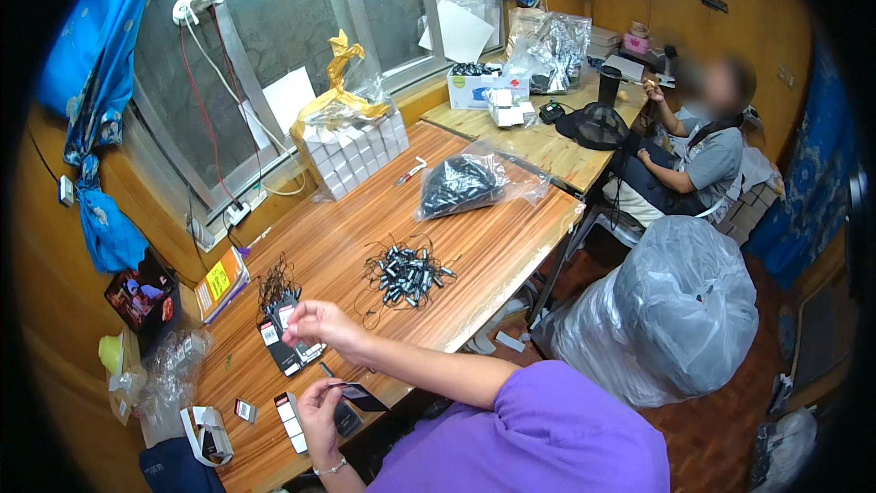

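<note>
My left hand, with a bracelet at the wrist, pinches a black card near the table's front edge. Above it my right hand has its fingers drawn together; what they hold, if anything, I cannot make out. Just beneath and beside the right hand lie several flat black packages with white labels. Dark thin-corded pieces lie behind them. Next to my left hand is a strip with white panels. A heap of small black-and-silver cylinders with cords sits mid-table.
A clear bag of black pieces and a wrapped stack of white boxes stand farther back. An open white box lies at left. A large grey plastic sack fills the floor at right. Another person sits at the far table.
</note>
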